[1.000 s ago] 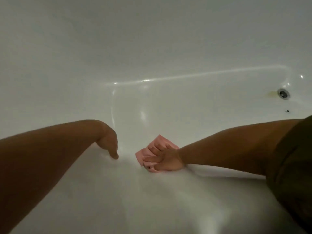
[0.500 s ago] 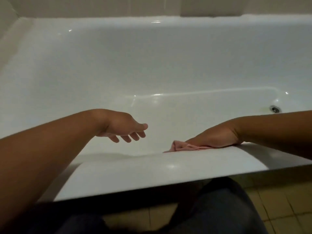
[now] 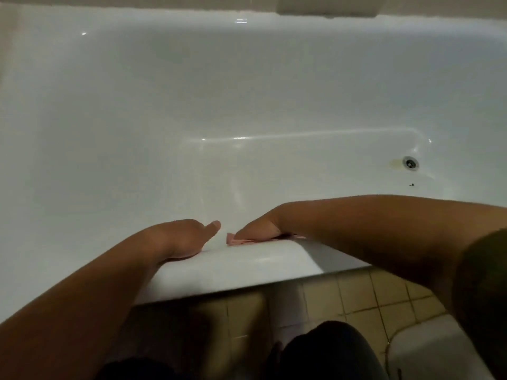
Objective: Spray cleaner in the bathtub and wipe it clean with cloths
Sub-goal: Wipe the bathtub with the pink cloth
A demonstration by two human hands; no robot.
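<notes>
A white bathtub (image 3: 247,267) fills most of the view, its glossy inside catching small highlights, with a strip of beige wall (image 3: 137,1) along the top. Far to the right on the tub's bottom sits the round metal drain (image 3: 410,162), with a yellowish stain (image 3: 396,163) just beside it and a small dark speck (image 3: 411,184) a little nearer. Below the near rim lies a floor of beige tiles (image 3: 356,297).

A pink cloth (image 3: 232,239) lies on the near rim at its inner edge, almost wholly under the right hand (image 3: 259,229). Only its left corner and a thin strip along the front show past the hand. The fingers (image 3: 244,233) lie together and fairly straight, pointing left and pressing the cloth down onto the rim; no curl round the cloth shows. The right forearm comes in from the right, crossing low over the rim, with a dark sleeve (image 3: 482,283) at the upper arm.

The left hand (image 3: 186,238) rests palm down on the same rim, just beside the cloth but apart from it, and holds nothing. Its thumb (image 3: 214,226) points toward the right hand, and the other fingers are hidden behind the hand, reaching over the inner edge. The left forearm rises from the lower left corner and crosses the rim.

The person's dark trousers (image 3: 323,349) show at the bottom edge.
</notes>
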